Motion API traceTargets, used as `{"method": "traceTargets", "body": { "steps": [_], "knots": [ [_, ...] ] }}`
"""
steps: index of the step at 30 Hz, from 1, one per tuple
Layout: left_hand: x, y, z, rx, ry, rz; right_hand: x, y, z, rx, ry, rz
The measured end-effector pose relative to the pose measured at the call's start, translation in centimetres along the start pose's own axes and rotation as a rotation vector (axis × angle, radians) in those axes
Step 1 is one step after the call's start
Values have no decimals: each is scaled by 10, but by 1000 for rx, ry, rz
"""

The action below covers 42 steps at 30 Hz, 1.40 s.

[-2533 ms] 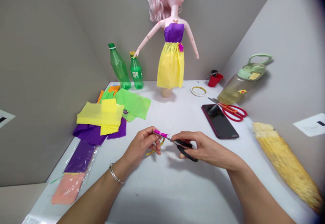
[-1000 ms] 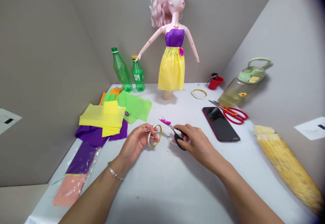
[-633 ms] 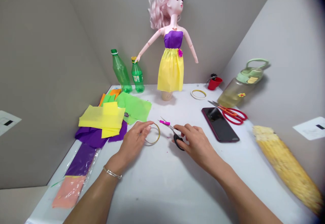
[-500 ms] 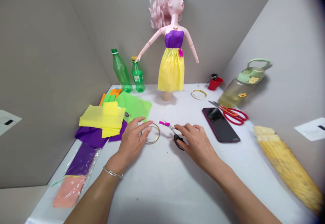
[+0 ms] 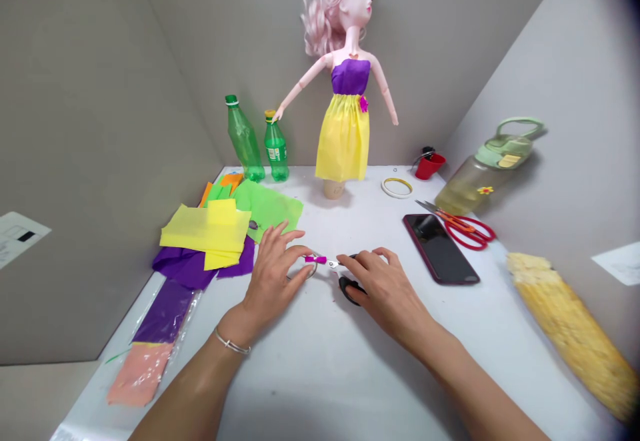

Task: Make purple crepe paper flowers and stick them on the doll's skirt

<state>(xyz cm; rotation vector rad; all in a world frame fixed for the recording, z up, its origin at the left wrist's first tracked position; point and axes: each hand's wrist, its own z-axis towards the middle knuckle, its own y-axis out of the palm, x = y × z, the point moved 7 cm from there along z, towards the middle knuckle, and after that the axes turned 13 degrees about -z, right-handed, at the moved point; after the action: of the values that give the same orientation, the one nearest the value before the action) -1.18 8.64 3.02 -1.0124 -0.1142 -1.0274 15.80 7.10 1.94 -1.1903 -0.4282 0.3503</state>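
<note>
My left hand point(image 5: 274, 269) lies on the white table point(image 5: 320, 374) with its fingers spread. It covers most of a thin tape ring point(image 5: 313, 272). Its forefinger and thumb tips reach the left end of a small pink paper piece point(image 5: 317, 259). That piece sits at the blade tips of black-handled scissors point(image 5: 349, 286). My right hand point(image 5: 385, 288) curls over the scissors' handles, with the thumb along the blades.
A doll point(image 5: 345, 134) in a purple and yellow paper dress stands at the back, two green bottles point(image 5: 260, 144) to its left. Yellow, green and purple paper sheets point(image 5: 205, 228) lie left. A phone point(image 5: 440, 248), red scissors point(image 5: 467, 228), a tape roll point(image 5: 397, 188), a jug point(image 5: 480, 174) and a yellow bundle point(image 5: 570, 328) lie right.
My left hand laid the tape ring flat on the table, spread over it and reached towards the pink piece. The scissors, earlier lifted, came down to the table under my right hand.
</note>
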Motion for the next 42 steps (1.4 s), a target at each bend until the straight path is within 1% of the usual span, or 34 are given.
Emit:
{"method": "traceTargets", "body": {
  "steps": [5, 14, 19, 21, 24, 27, 30, 33, 35, 38, 40, 42],
  "knots": [
    [-2, 3, -1, -8, -22, -42, -3, -3, 0, 27, -16, -53],
    [-4, 5, -1, -11, -37, -79, -6, -3, 0, -7, -31, -82],
    [-6, 7, -1, -29, -86, -121, -6, -2, 0, -19, -28, -74],
    [-9, 7, -1, -32, -148, -170, -7, -4, 0, -5, -35, -89],
    [-18, 6, -2, -23, -301, -277, -10, -7, 1, 16, -50, -116],
    [-28, 1, -3, 31, -439, -388, -10, -7, 0, 7, -53, -121],
    [-37, -1, -4, 74, -531, -539, -5, -3, -1, -22, -14, -119],
    [-41, 2, -6, 69, -581, -666, 5, 5, -3, -67, 59, -109],
    [-38, 3, -6, 65, -581, -682, 9, 11, -5, -93, 90, -88],
    [-26, 4, -6, 66, -525, -649, 12, 15, -6, -88, 105, -57],
    [-17, 4, -5, 70, -453, -613, 11, 13, -6, -73, 98, -57],
    [-7, 4, -4, 58, -350, -585, 11, 10, -5, -67, 103, -84]
  ]
}}
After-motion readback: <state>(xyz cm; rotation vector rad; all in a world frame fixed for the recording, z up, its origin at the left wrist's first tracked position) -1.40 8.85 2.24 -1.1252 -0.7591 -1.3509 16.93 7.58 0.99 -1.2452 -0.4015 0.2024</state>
